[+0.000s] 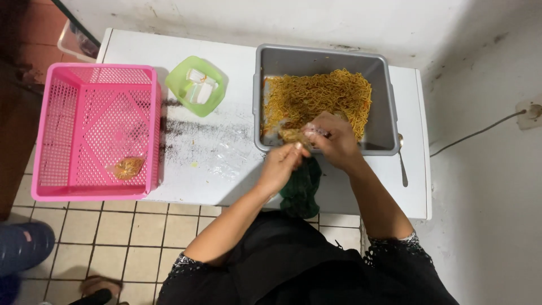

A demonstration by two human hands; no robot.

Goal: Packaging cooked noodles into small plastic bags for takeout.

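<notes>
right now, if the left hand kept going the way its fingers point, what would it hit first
The left hand points up and to the right, where it already meets the small bag of noodles both hands pinch. Just past it is the right hand, then the grey tub. Depth is hard to judge from above.

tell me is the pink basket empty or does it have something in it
Not empty: the pink basket holds one small clear packet of noodles near its front right corner; the rest is bare mesh.
</notes>
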